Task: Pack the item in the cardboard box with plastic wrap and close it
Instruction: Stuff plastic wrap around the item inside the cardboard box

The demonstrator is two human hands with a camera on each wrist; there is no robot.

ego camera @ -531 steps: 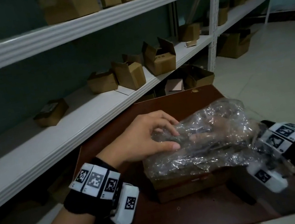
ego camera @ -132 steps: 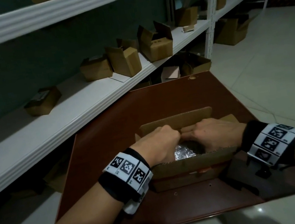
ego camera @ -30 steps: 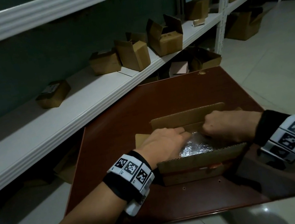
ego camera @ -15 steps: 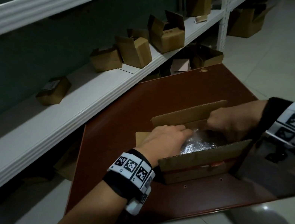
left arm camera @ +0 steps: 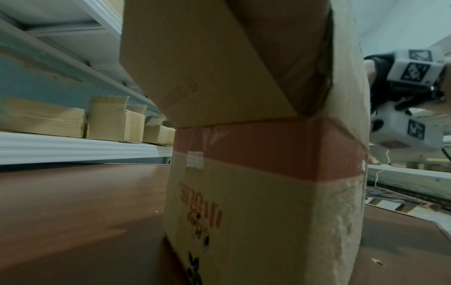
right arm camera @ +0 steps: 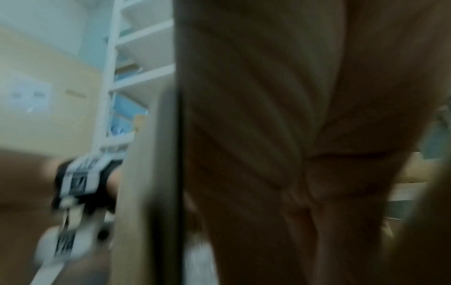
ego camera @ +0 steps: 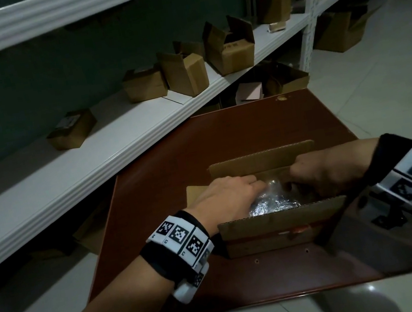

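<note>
At far left, a long white shelf runs along a dark teal wall and carries a small closed brown carton, then a cluster of open brown cartons further along. In front of it stands a reddish-brown wooden desk.

The left hand, with a black wrist strap bearing white square-code tags, reaches over the left end of the open brown cardboard box that sits on the desk. Its fingers are bent down into the box, with the tips on or in the crinkled clear plastic wrap; whether they pinch the wrap or only press it cannot be told. From the left wrist view the box's side shows a band of reddish tape and a raised flap above it.

The wrapped item lies inside the box, low between the two hands, only its shiny wrap showing. The far flap and near flap both stand up, so the box is not yet closed.

The right hand, also strapped with code tags, comes in from the right end, fingers curled down into the box at the wrap; what they hold is hidden. The right wrist view is blurred.
</note>
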